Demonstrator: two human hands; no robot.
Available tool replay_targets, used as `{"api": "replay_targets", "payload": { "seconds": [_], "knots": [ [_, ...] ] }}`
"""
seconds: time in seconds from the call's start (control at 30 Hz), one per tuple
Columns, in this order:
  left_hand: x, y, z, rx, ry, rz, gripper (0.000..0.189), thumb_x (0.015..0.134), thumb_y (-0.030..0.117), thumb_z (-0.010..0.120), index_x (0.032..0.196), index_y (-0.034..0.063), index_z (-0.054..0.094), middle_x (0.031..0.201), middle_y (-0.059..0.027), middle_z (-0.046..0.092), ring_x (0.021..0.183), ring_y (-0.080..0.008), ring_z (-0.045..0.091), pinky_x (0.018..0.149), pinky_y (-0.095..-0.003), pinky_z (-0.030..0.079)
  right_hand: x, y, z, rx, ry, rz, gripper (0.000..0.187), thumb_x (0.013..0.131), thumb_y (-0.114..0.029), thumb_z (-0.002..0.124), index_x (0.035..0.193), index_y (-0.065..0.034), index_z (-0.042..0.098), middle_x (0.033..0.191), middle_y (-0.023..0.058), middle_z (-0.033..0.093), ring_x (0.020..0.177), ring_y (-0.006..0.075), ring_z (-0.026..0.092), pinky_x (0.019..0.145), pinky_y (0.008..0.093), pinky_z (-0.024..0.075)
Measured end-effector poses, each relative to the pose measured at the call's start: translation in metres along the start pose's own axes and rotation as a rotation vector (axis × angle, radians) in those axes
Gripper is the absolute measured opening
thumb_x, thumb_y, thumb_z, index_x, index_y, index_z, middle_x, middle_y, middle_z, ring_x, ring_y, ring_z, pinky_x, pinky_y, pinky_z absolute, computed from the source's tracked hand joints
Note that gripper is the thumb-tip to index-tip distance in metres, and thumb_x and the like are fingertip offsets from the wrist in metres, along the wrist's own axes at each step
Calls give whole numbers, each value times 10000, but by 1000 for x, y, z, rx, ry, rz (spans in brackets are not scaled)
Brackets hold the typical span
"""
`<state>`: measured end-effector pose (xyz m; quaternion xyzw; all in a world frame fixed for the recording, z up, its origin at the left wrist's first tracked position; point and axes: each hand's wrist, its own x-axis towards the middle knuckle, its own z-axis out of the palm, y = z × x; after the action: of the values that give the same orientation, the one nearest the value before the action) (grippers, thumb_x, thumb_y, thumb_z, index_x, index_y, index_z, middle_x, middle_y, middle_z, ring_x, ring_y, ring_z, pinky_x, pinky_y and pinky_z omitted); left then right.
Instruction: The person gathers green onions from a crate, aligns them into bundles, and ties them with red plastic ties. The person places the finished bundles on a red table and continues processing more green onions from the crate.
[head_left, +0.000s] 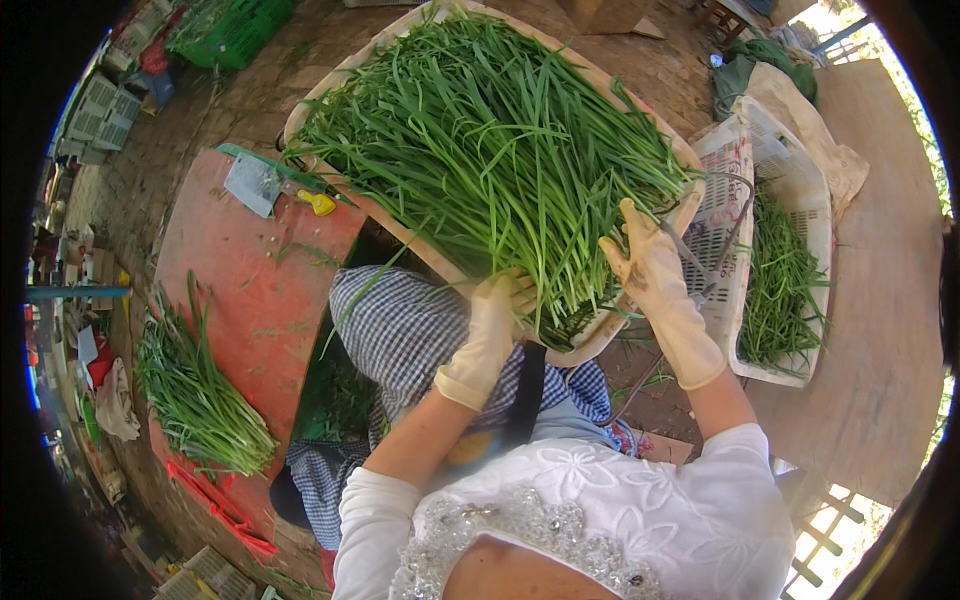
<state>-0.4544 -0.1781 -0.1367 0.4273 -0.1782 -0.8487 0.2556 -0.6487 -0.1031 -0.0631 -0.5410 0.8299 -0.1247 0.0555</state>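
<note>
Long green leafy stalks, like Chinese chives (480, 142), fill a large pale tub (442, 266) in front of me, their pale ends toward me. My left hand (499, 311), in a cream rubber glove, is at the tub's near edge, its fingers partly hidden among the stalks; whether it grips any is unclear. My right hand (645, 259), in a matching glove with a dark stain, touches the right side of the stalk ends with thumb and fingers apart. A separate bunch of the greens (206, 397) lies on a red board at the left.
On the red board (247, 247) lie a clear plastic piece (253, 184) and a yellow tool (316, 202). Red ties (217, 510) hang at its near edge. A white plastic crate (817, 330) holding loose greens (780, 285) stands right, by a wooden board (885, 300). A green crate (244, 34) is far left.
</note>
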Motion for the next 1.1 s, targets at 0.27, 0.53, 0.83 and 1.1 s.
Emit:
{"api": "replay_targets", "payload": {
  "seconds": [0.27, 0.53, 0.83, 1.1],
  "knots": [
    [-14, 0, 11, 11, 8, -63, 317, 947, 159, 378, 1169, -51, 462, 1045, -162, 571, 875, -258, 592, 772, -357, 494, -38, -56, 6, 143, -470, -47, 368, 839, -356, 629, 982, -19, 603, 739, 176, 608, 659, 323, 596, 591, 372, 468],
    [-47, 17, 24, 569, -189, 18, 465, 972, 308, 396, 1274, -45, 409, 1071, -124, 575, 908, -179, 580, 734, -289, 483, -35, -64, 26, 503, -659, 268, 332, 845, -312, 619, 875, 15, 569, 720, 161, 622, 585, 229, 626, 567, 327, 484],
    [-22, 14, 21, 430, -64, -69, 475, 878, 112, 539, 1296, -64, 398, 1100, -161, 584, 882, -190, 599, 722, -270, 491, -35, -58, 16, 857, -594, 427, 265, 894, -218, 515, 748, 0, 551, 638, 97, 603, 537, 158, 581, 463, 311, 430],
    [-4, 5, 17, 695, -102, 72, 413, 848, 58, 572, 1218, -90, 465, 817, -91, 634, 577, -118, 544, 514, -228, 436, -13, -39, -57, 1193, -309, 443, 180, 847, -244, 554, 830, -78, 619, 630, 20, 579, 465, 75, 475, 392, 221, 315]
  ]
}}
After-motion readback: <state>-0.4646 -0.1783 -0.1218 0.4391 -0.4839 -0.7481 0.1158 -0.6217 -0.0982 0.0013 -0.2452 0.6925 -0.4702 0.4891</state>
